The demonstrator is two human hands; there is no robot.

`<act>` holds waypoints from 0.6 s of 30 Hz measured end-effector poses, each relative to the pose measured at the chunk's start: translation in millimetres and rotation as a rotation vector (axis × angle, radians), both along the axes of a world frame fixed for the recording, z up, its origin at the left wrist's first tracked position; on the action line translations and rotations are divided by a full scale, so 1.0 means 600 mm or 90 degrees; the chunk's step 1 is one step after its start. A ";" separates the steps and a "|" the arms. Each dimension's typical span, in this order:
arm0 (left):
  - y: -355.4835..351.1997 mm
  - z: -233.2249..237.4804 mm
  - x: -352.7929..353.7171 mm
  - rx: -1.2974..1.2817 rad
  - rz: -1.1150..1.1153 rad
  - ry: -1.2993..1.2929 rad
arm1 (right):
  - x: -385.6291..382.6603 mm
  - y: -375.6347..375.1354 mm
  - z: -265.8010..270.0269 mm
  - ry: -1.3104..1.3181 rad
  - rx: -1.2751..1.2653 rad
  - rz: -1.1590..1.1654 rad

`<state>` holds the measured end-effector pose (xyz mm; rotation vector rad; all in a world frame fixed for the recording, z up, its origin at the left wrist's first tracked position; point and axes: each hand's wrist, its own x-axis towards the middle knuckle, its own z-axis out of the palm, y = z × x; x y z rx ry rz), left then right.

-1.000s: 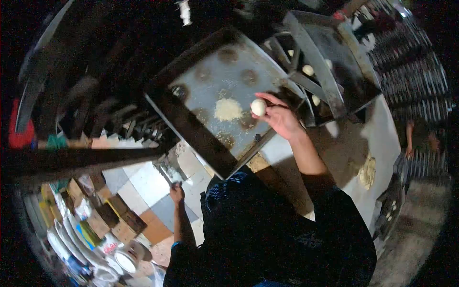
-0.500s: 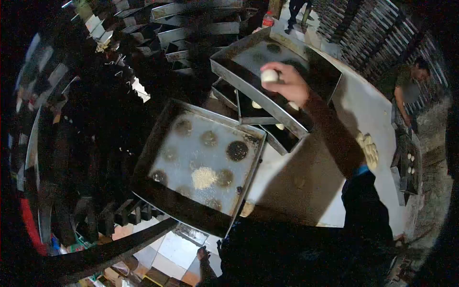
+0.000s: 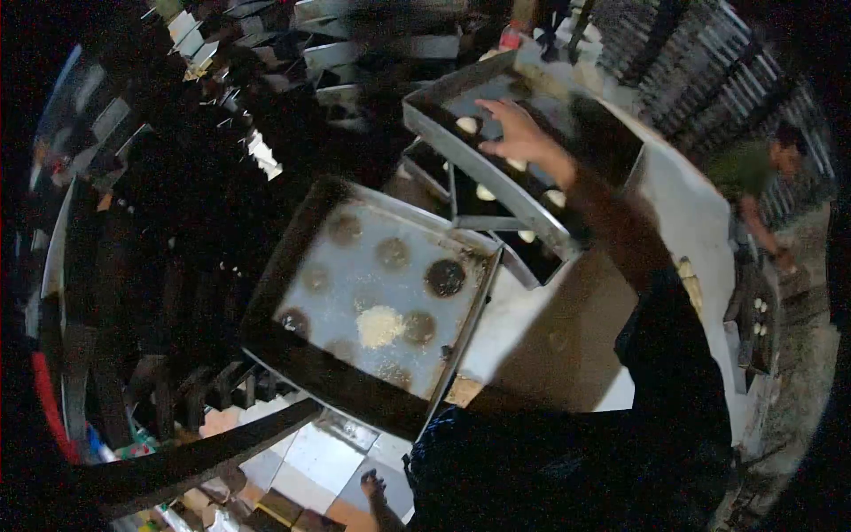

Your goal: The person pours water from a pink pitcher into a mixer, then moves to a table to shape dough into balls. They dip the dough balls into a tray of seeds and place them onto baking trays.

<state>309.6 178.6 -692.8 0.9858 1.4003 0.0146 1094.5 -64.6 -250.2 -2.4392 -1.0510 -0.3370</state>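
Note:
My right hand (image 3: pixel 525 135) is open over the upper metal tray (image 3: pixel 501 182), its fingers spread and holding nothing. A pale dough ball (image 3: pixel 467 125) lies in that tray by my fingertips, and another (image 3: pixel 517 165) shows just under the hand. Low at the bottom, my left hand (image 3: pixel 373 483) hangs over the tiled floor, fingers loosely bent and apart, with nothing visible in it. Nearer me is a square tray (image 3: pixel 266 306) with dark round marks and a small heap of pale crumbs or meal (image 3: pixel 380 326).
More trays (image 3: pixel 483 222) with dough balls are stacked crookedly beneath the upper one. Longer dough pieces (image 3: pixel 690 284) lie on the pale table (image 3: pixel 612 386). At the right, another person (image 3: pixel 753 191) reaches near a tray (image 3: pixel 753 350) of dough balls. A red-labelled bottle (image 3: pixel 510 37) stands behind.
My right hand has let go of the dough ball, which now lies in the upper tray, and its fingers have spread. The whole view has shifted slightly.

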 end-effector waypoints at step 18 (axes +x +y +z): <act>0.225 -0.096 0.270 0.017 -0.283 -0.242 | -0.560 -0.255 -0.384 0.034 0.010 -0.240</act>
